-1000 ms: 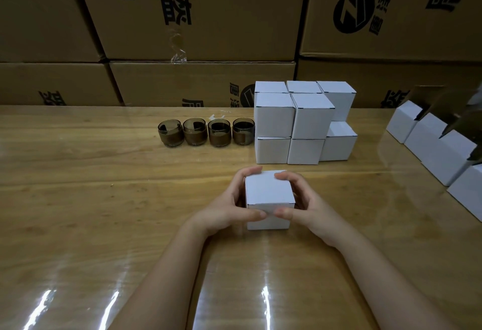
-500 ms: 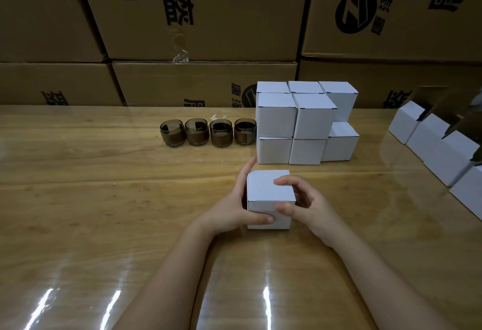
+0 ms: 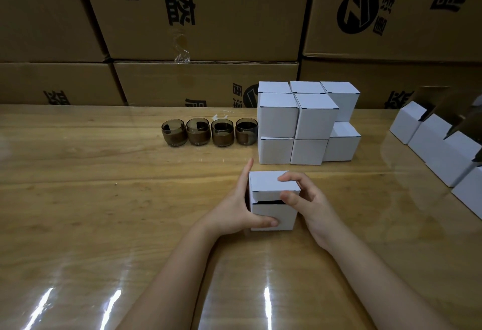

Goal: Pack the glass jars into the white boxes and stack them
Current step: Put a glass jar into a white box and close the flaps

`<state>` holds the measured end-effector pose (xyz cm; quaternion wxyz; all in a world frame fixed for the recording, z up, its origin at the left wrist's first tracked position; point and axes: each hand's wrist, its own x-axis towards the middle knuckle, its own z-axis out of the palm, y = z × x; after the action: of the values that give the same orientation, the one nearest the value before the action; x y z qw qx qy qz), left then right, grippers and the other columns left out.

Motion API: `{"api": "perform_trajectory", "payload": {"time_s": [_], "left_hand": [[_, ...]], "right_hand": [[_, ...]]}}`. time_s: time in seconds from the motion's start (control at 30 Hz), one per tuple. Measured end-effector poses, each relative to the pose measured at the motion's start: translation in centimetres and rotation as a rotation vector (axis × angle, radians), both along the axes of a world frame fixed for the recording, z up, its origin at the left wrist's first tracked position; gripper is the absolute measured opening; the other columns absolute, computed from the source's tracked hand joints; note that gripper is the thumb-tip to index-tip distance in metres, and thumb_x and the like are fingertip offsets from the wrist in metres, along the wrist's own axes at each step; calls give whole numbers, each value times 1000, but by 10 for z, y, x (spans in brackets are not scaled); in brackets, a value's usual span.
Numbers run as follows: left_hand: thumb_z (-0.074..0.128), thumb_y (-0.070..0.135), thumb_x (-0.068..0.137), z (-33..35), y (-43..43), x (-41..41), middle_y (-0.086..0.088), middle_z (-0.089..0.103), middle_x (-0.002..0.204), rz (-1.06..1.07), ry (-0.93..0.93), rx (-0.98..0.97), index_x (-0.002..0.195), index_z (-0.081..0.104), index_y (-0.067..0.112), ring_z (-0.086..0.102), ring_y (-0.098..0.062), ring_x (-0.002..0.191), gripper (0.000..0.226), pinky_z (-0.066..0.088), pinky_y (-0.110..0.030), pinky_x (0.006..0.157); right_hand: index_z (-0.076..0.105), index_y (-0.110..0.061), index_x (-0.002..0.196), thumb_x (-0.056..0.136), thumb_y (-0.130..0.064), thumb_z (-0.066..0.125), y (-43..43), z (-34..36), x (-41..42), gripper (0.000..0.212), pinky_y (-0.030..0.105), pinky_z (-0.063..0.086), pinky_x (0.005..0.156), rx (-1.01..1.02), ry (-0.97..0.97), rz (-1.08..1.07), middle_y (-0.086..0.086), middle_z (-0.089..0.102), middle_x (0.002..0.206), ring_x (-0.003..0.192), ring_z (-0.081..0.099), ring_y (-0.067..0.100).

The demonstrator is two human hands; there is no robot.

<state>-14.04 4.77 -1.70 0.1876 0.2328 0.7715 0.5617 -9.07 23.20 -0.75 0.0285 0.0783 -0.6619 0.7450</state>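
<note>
wooden table (image 3: 104, 199) – both hands (image 3: 234, 209) clasp white box (image 3: 271, 186)

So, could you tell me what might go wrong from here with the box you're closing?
The box shows a dark gap under its lid flap, so it could pop open when stacked. The stack behind is already uneven, so adding to it may topple boxes. The four jars stand close beside the stack and could get knocked.
</note>
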Motion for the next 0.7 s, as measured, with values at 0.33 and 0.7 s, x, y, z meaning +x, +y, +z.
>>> {"api": "perform_trajectory", "payload": {"time_s": [0.33,0.7], "left_hand": [[88,22,65,-1,1,-1,19,42,132,0,29,-24,143,-3,54,50,-4,121,123,46,-14,92],[87,26,64,0,0,-2,21,38,132,-44,9,-20,141,1,54,47,2,121,119,44,-14,93]], "right_hand": [[66,-30,68,66,-15,76,0,-1,4,18,22,47,72,-175,-84,41,-3,64,97,96,57,17],[64,-31,70,60,-35,78,1,2,4,18,20,47,75,-75,-67,69,6,56,110,100,55,17]]}}
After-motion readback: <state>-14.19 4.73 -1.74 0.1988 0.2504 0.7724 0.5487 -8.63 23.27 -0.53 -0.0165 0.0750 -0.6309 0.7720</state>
